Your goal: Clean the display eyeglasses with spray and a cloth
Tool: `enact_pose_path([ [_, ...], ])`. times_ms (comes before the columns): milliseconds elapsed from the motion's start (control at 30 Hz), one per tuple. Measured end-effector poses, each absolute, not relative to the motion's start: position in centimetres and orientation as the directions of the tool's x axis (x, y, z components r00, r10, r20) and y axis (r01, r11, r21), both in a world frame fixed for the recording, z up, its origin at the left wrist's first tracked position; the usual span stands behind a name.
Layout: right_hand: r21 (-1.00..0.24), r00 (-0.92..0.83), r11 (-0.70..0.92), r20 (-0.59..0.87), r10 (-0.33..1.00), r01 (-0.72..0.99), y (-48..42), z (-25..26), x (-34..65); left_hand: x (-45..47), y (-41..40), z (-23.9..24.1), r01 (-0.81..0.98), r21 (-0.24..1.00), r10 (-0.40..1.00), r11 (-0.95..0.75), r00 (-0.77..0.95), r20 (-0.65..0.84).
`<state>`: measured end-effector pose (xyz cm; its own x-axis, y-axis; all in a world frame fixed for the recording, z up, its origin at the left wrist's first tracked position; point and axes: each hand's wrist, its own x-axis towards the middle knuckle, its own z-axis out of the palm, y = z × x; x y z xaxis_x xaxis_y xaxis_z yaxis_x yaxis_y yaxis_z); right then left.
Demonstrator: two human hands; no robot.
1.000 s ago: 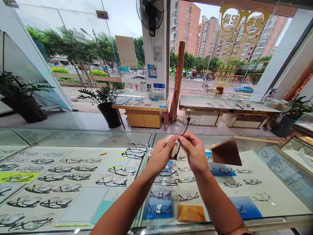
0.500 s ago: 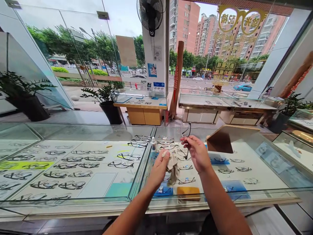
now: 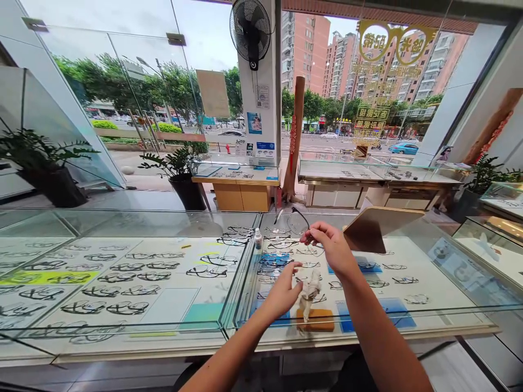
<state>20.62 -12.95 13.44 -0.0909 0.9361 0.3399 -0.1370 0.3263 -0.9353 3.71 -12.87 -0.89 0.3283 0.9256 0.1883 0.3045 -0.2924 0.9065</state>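
Observation:
A pair of thin-rimmed eyeglasses (image 3: 298,222) is pinched in the fingertips of my right hand (image 3: 327,242), raised above the glass counter. One lens and a dark temple arm show; the rest is partly behind my fingers. My left hand (image 3: 285,291) holds nothing, its thumb and fingers spread apart. Just right of it, apart from the fingers, is a crumpled beige cloth (image 3: 312,288). Whether the cloth rests on the glass or is dropping, I cannot tell. A small white bottle (image 3: 257,239) stands upright beyond my left hand.
Under the glass display counter (image 3: 163,333) lie rows of eyeglass frames (image 3: 128,308). An orange-brown case (image 3: 321,321) sits near the front edge. A brown tilted board (image 3: 378,226) stands right of my right hand. Potted plants and a wall fan (image 3: 250,32) are farther back.
My left hand has let go of the beige cloth and opened; the cloth is now to its right. My right hand has turned the eyeglasses, with the lens shifting left and lower.

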Motion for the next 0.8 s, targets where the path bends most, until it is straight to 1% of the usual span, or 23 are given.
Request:
enact_pose_path([
  [33, -0.931, -0.106, 0.346, 0.358, 0.928, -0.117, -12.9, 14.0, 20.7, 2.9, -12.9, 0.5, 0.334, 0.858, 0.918, -0.39, 0.217, 0.333],
  [67, -0.927, -0.123, 0.364, 0.374, 0.919, -0.092, -12.9, 14.6, 20.8, 2.0, -12.9, 2.2, 0.373, 0.789, 0.863, -0.489, 0.075, 0.499],
  [100, -0.924, -0.143, 0.379, 0.383, 0.912, -0.06, -12.8, 15.2, 20.9, 1.2, -12.9, 4.0, 0.432, 0.7, 0.756, -0.568, -0.061, 0.651],
  [133, -0.921, -0.166, 0.389, 0.386, 0.907, -0.018, -12.8, 15.8, 21.0, 0.4, -13.0, 5.8, 0.492, 0.605, 0.624, -0.626, -0.149, 0.767],
  [167, -0.918, -0.193, 0.394, 0.382, 0.904, 0.031, -12.7, 16.3, 21.0, -0.2, -13.1, 7.6, 0.539, 0.519, 0.525, -0.663, -0.159, 0.836],
  [200, -0.915, -0.222, 0.397, 0.372, 0.901, 0.078, -12.5, 16.8, 20.9, -0.6, -13.1, 9.3, 0.573, 0.452, 0.474, -0.683, -0.123, 0.872],
  [233, -0.91, -0.251, 0.398, 0.36, 0.899, 0.118, -12.3, 17.2, 20.9, -0.9, -13.1, 10.7, 0.598, 0.405, 0.455, -0.692, -0.074, 0.887],
  [300, -0.901, -0.285, 0.404, 0.349, 0.893, 0.161, -11.8, 17.9, 20.6, -1.2, -12.9, 12.8, 0.63, 0.35, 0.468, -0.694, 0.025, 0.883],
  [400, -0.897, -0.285, 0.413, 0.36, 0.888, 0.154, -10.8, 18.7, 20.1, -1.3, -12.0, 14.3, 0.642, 0.327, 0.497, -0.693, 0.097, 0.863],
  [567, -0.895, -0.315, 0.422, 0.362, 0.878, 0.147, -9.0, 19.9, 19.9, -1.3, -10.1, 15.6, 0.621, 0.36, 0.516, -0.696, 0.085, 0.852],
  [800, -0.882, -0.356, 0.431, 0.347, 0.868, 0.191, -5.3, 21.6, 20.0, -1.3, -7.4, 17.5, 0.588, 0.396, 0.518, -0.705, 0.047, 0.854],
])
